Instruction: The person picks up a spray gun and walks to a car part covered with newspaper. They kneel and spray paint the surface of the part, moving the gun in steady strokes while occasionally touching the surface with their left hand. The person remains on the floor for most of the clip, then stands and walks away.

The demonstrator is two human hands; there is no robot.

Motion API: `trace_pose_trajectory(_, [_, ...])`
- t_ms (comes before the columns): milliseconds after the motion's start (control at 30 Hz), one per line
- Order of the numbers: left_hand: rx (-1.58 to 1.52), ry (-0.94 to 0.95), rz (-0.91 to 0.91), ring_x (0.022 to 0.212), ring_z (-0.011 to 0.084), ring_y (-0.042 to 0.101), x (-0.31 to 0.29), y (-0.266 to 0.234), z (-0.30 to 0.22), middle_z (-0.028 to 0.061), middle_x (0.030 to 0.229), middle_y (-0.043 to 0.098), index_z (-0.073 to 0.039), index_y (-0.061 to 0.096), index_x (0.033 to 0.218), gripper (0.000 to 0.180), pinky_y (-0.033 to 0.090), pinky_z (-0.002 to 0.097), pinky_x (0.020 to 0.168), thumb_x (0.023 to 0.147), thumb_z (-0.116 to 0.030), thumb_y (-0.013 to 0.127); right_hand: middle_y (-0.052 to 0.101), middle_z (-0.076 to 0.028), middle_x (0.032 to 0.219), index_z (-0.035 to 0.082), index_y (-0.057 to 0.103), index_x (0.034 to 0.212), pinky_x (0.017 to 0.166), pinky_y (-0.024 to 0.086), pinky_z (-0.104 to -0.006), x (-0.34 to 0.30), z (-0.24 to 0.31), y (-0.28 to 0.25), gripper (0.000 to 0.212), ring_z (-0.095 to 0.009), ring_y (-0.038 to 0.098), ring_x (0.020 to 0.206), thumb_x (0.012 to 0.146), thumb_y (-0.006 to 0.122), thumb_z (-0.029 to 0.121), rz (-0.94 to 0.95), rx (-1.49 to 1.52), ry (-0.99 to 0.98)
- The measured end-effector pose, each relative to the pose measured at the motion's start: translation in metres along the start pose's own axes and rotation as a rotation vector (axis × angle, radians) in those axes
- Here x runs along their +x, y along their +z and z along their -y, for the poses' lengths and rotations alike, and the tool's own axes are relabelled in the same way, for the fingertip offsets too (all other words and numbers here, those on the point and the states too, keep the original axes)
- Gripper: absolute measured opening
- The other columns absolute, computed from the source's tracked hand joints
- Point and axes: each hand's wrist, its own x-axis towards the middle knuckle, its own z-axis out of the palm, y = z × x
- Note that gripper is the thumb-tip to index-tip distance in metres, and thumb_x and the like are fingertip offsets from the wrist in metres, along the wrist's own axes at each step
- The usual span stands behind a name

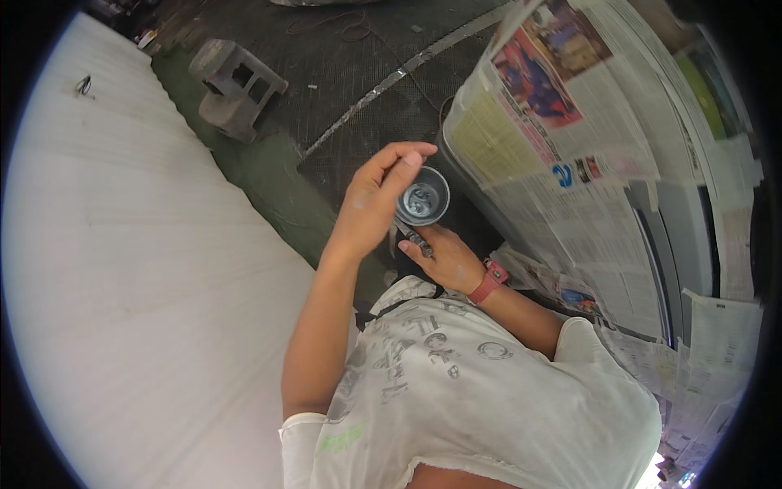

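Observation:
In front of my body a spray gun's open round cup [423,196] shows from above, with shiny grey paint inside. Beside it, the gun's dark knurled rear part [415,239] points back toward me. My right hand [446,259] is closed around the spray gun below the cup, thumb near that rear part; most of the gun's body is hidden. At the cup's far left rim is my left hand [375,196], thumb and forefinger brought together. Whether anything small sits between those fingertips cannot be made out. Grey smudges mark both hands.
A large panel masked with taped newspaper [529,147] stands close on the right, with dark strips bare. Pale sheeting [147,269] fills the left. Ahead are a dusty step stool [235,85], a thin hose [391,53] and a metal floor strip [358,106].

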Motion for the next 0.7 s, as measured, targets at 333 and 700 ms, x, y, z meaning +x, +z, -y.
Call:
trace_pose_trajectory(333, [1.075,0.559,-0.054,0.118,0.0385,0.063,0.191,-0.089,0.004,0.0124,0.125,0.069,-0.012,0.078,0.114,0.027,0.052,0.0513,0.103,0.092,-0.028,0.078,0.07,-0.027,0.12,-0.002,0.065,0.125,0.09,0.056,-0.0527,0.224,-0.045,0.014,0.038,-0.047,0.068,0.108,0.096,0.071,0.022,-0.041,0.15,-0.015])
trace_pose_trajectory(700, [1.234,0.731,0.271,0.114,0.0362,0.064,0.362,-0.143,-0.023,0.0088,0.119,0.069,-0.014,0.078,0.107,0.018,0.054,0.0501,0.097,0.092,-0.025,0.076,0.073,-0.025,0.103,0.0,0.067,0.122,0.083,0.056,-0.0536,0.372,-0.041,-0.003,0.047,-0.044,0.071,0.093,0.1,0.068,0.041,-0.314,0.217,0.197])
